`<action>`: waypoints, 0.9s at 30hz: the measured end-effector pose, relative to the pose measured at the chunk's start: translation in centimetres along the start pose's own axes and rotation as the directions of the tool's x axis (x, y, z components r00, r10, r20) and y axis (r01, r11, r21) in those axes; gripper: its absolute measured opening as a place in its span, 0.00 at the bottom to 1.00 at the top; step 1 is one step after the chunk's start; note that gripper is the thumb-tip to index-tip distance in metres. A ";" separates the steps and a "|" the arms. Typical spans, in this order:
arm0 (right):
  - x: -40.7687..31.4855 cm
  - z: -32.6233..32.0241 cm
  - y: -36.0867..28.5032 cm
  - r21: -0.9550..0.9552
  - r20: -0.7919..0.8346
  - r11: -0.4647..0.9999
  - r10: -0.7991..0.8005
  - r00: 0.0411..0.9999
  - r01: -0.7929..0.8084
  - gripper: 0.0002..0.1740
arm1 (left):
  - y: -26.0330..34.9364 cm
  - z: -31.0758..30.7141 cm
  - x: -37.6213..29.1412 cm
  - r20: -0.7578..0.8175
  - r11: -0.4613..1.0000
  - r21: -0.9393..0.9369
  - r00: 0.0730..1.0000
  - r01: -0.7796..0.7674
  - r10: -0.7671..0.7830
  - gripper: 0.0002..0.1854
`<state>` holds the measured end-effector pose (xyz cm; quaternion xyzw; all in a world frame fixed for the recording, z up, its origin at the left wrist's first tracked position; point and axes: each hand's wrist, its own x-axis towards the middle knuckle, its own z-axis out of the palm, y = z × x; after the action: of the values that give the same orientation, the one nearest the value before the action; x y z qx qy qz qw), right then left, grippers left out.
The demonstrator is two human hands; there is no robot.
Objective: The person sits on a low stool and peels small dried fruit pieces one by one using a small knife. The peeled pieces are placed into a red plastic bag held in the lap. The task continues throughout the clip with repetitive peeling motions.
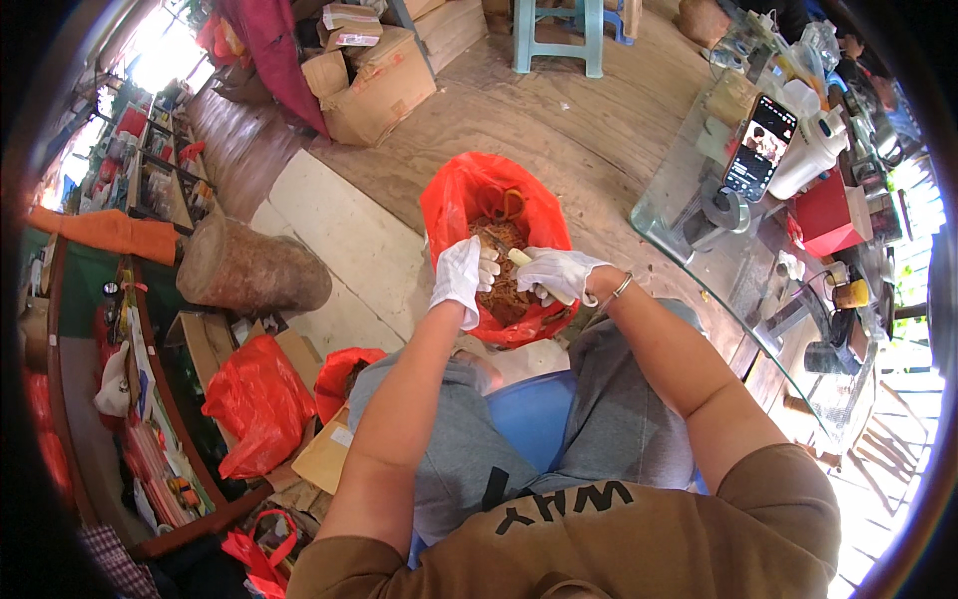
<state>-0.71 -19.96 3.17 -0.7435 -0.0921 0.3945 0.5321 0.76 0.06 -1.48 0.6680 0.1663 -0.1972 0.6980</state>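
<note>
A red plastic bag (552,224) stands open before me, with brown shredded, root-like material (500,296) inside. Over its mouth, my right hand (557,273) in a white glove grips a pale-handled tool (518,257), probably a small knife. Its thin dark end points toward my other hand. My left hand (460,271), also gloved in white, has its fingers curled above the near left part of the opening. Whether a small piece sits between those fingers is hidden. Orange-brown loops (511,204) lie against the bag's far inner wall.
At right is a glass-topped table (666,217) bearing a lit phone (761,146), a tape roll (724,210) and a white bottle (812,153). A wooden stump (251,266), another red bag (262,404) and shelves stand left. Beyond are cardboard boxes (382,86) and a plastic stool (557,51).
</note>
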 end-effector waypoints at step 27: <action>2.0 0.8 3.0 0.030 0.119 0.985 -0.173 0.978 0.170 0.09 | -1.4 -0.1 0.5 -0.026 0.975 -0.133 0.983 0.178 -0.183 0.18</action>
<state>-0.82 -19.53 -0.52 -0.7023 -0.1840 0.3923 0.5648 0.53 0.13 -2.98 0.6069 0.2519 -0.2358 0.7160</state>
